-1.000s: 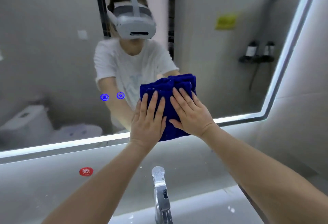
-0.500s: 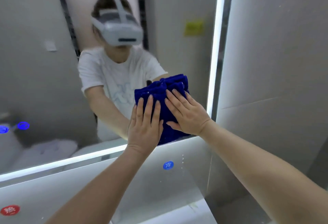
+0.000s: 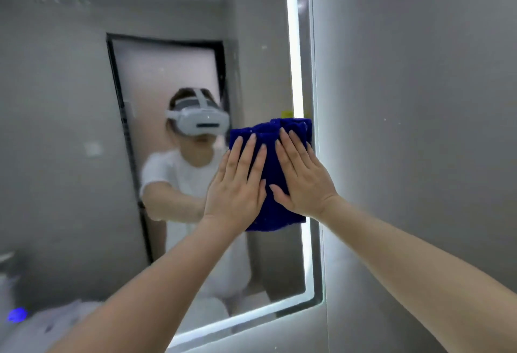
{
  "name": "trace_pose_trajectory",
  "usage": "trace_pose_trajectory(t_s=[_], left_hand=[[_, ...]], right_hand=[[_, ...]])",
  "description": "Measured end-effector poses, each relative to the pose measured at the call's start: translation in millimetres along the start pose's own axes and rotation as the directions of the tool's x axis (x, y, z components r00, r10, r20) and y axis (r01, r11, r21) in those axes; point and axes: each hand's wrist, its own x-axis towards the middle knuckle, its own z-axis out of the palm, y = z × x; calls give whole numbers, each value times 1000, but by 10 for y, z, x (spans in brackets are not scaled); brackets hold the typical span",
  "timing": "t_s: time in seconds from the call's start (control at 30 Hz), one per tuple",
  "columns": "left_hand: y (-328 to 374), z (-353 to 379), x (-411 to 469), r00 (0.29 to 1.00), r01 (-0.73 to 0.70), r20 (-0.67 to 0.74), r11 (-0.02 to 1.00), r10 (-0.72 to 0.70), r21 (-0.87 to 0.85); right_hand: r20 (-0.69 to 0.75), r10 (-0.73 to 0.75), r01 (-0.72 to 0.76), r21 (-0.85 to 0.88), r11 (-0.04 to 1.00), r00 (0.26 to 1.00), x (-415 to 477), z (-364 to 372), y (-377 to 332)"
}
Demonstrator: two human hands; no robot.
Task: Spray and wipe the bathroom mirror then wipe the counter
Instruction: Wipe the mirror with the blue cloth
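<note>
Head view, and the blue cloth (image 3: pixel 270 198) is flat against the mirror (image 3: pixel 70 128), bunched and folded, right up at the glass's right-hand side where the lit strip (image 3: pixel 296 45) runs down the edge. The cloth's top right corner laps over that glowing strip. Both palms are on it: the left hand (image 3: pixel 237 184) covers its left half, fingers stretched out straight and pointing up, pressing rather than gripping. The right hand (image 3: pixel 303 176) lies just beside it on the right half, fingers likewise splayed flat, thumb angled in toward the left hand, the two thumbs nearly touching. Neither hand curls around the fabric. Bare forearms reach in from the lower corners. In the glass, a person's reflection in a white shirt with a white headset (image 3: pixel 200 120). Grey wall (image 3: pixel 419 101) sits right of the mirror.
</note>
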Motion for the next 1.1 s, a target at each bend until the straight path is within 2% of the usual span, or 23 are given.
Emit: trace_pose_trajectory(t_s=[0.17, 0.3, 0.4, 0.47, 0.57, 0.77, 0.93, 1.1], left_hand=[[-515, -405, 946, 998, -54, -28, 990, 59, 133], [-894, -781, 1579, 999, 25, -51, 983, -16, 183], [-1096, -944, 1836, 997, 65, 20, 973, -71, 221], [-1138, -980, 1817, 997, 65, 31, 972, -73, 224], [-1174, -915, 1651, 997, 71, -13, 982, -70, 177], [-1228, -735, 1158, 986, 83, -152, 992, -67, 100], [-1421, -772, 692, 996, 7, -86, 986, 8, 169], [-1857, -1033, 608, 998, -27, -51, 962, 42, 270]], right_hand=[[-49, 98, -97, 19, 995, 994, 1000, -300, 216], [-29, 171, -167, 104, 980, 985, 1845, -610, 242], [-28, 300, -289, 197, 937, 954, 2271, -718, 97], [-94, 360, -335, 211, 918, 928, 2315, -666, -27], [-215, 336, -312, 138, 940, 917, 2199, -518, -155], [-193, 250, -233, 108, 966, 949, 1929, -413, -432], [-139, 303, -290, 108, 951, 943, 1695, -294, -910], [-110, 362, -356, 73, 932, 926, 1997, -351, -1345]])
